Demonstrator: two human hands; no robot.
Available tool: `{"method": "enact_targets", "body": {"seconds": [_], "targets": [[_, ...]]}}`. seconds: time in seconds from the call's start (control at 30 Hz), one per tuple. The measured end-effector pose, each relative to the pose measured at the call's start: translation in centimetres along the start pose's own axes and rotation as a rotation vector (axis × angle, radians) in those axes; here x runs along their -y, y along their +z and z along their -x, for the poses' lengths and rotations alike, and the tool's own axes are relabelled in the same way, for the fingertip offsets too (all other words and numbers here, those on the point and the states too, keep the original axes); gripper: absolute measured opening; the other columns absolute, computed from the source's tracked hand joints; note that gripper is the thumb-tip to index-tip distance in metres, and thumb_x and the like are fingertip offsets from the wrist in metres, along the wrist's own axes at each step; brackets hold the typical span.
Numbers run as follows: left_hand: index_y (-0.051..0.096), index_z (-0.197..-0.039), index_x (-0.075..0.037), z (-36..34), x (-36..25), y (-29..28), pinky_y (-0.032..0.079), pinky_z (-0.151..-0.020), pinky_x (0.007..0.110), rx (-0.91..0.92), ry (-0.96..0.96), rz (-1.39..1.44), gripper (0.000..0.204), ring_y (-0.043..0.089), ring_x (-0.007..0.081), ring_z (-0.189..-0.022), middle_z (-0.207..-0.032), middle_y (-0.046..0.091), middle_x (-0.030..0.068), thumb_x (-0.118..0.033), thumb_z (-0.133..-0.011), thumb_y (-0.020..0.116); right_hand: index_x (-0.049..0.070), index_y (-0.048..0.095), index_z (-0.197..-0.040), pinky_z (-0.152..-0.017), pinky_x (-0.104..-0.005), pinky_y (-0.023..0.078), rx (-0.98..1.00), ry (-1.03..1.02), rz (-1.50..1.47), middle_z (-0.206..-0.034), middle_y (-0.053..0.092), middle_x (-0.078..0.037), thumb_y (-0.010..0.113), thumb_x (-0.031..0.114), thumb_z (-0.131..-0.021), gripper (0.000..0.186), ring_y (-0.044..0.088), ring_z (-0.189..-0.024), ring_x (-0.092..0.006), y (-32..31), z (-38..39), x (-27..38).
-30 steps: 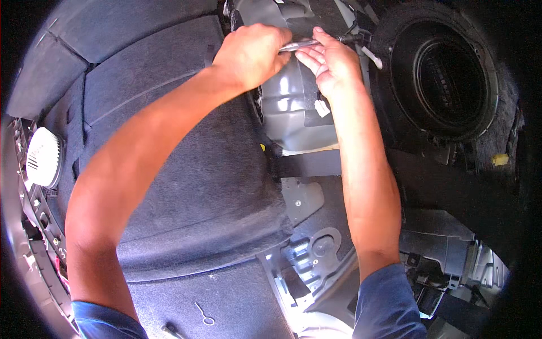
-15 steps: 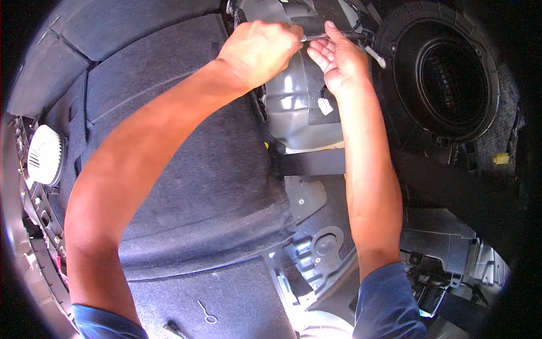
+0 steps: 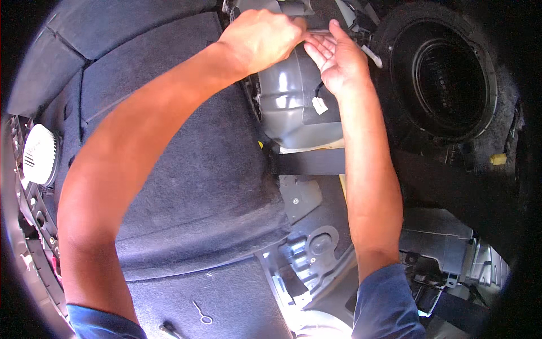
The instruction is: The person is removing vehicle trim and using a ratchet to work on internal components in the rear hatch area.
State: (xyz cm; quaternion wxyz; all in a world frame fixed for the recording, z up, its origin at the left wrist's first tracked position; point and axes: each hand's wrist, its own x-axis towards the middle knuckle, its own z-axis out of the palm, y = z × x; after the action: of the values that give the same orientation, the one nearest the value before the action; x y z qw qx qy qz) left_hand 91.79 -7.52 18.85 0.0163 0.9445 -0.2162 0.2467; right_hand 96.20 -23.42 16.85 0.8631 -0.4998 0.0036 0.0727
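My left hand (image 3: 262,42) is closed in a fist at the top centre, gripping a tool with a thin metal shaft (image 3: 320,31). Most of that tool is hidden by my fingers, so its exact kind does not show. Just right of it, my right hand (image 3: 343,61) is open, palm turned up, with fingers stretched toward the shaft and the thumb raised. Whether those fingers touch the shaft I cannot tell. Below my hands, a white plug connector (image 3: 319,105) hangs on a dark wire against a rounded grey metal panel (image 3: 282,118).
A large round black opening (image 3: 451,85) fills the right side, with a yellow connector (image 3: 498,159) below it. Dark carpeted seat backs (image 3: 186,175) spread across the left. A white slotted part (image 3: 40,155) sits at far left. A ring-ended metal pin (image 3: 205,319) lies on the carpet.
The left fist has shifted slightly up, and less of the tool's shaft shows between my hands. My right hand stays open in nearly the same place. The whole view has shifted slightly.
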Motion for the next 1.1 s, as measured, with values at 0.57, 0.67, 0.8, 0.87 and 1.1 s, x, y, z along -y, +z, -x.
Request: {"method": "enact_targets", "body": {"seconds": [0.57,0.67,0.8,0.87,1.1], "targets": [[0.063,-0.093,-0.005,-0.8,0.7,1.2,0.054,-0.071,0.047,0.001,0.008,0.065,0.018,0.066,0.0375,-0.081,-0.083,0.067,0.0184,-0.021,-0.088,0.055,-0.005,0.052,-0.104,-0.085,-0.0412,0.055,-0.07,-0.006,0.069,-0.096,0.057,-0.016,0.059,0.019,-0.092,0.028,0.062,-0.09,-0.0279,0.0,-0.6,-0.4],[0.064,-0.098,-0.01,-0.7,0.8,2.3,0.053,-0.056,0.047,-0.184,0.03,0.113,0.02,0.066,0.0344,-0.071,-0.084,0.066,0.0181,-0.025,-0.085,0.061,-0.005,0.053,-0.103,-0.083,-0.0408,0.056,-0.16,-0.091,0.091,-0.095,0.057,-0.016,0.062,0.017,-0.091,0.027,0.062,-0.088,-0.0275,0.3,-0.8,-0.1],[0.063,-0.096,-0.005,-1.1,2.1,1.2,0.038,-0.039,0.029,0.403,-0.387,1.027,0.035,0.052,0.0137,-0.047,-0.06,0.054,0.0051,-0.039,-0.09,0.06,-0.005,0.052,-0.102,-0.084,-0.0406,0.056,-0.173,-0.049,0.075,-0.094,0.057,-0.015,0.061,0.014,-0.091,0.024,0.061,-0.086,-0.0267,0.1,-1.2,-0.4],[0.063,-0.094,-0.002,-1.2,1.9,0.2,0.027,-0.038,0.021,0.587,-0.541,1.167,0.043,0.038,0.0057,-0.046,-0.059,0.045,-0.0012,-0.045,-0.092,0.057,-0.005,0.05,-0.104,-0.087,-0.0418,0.054,-0.138,-0.043,0.012,-0.096,0.056,-0.017,0.057,0.013,-0.092,0.022,0.06,-0.091,-0.0279,-0.3,-1.1,-0.7],[0.063,-0.091,-0.003,0.1,1.0,1.7,0.054,-0.063,0.044,0.063,-0.127,0.169,0.026,0.067,0.0339,-0.076,-0.076,0.065,0.0199,-0.029,-0.089,0.058,-0.006,0.053,-0.101,-0.084,-0.0425,0.055,-0.056,0.086,0.06,-0.093,0.06,-0.018,0.061,0.02,-0.091,0.029,0.063,-0.091,-0.0291,0.1,-0.6,0.1]]}}
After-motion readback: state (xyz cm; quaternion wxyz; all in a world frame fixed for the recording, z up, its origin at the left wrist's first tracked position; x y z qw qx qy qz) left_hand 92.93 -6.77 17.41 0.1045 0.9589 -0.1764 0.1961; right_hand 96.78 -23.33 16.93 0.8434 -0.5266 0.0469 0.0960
